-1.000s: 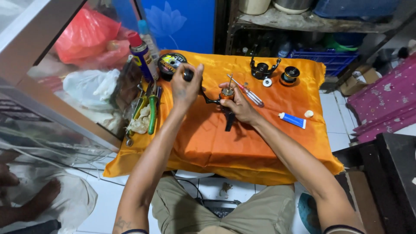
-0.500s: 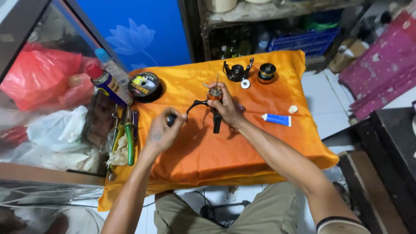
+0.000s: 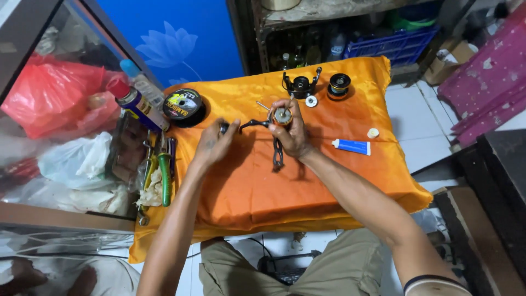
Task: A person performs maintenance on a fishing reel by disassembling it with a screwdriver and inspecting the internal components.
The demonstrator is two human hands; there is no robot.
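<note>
The right hand (image 3: 291, 131) has its grip clamped on a fishing reel body (image 3: 281, 118), held just above the orange cloth (image 3: 263, 186) over the table. The left hand (image 3: 215, 143) pinches the reel's crank handle (image 3: 249, 125) at its knob, fingers closed on it. A dark stem hangs below the right hand, probably the reel foot. Behind lie 2 black reel parts (image 3: 300, 86) and a spool (image 3: 339, 85); a blue tube (image 3: 352, 146) lies right, pliers (image 3: 163, 170) and a spray can (image 3: 134, 104) left.
</note>
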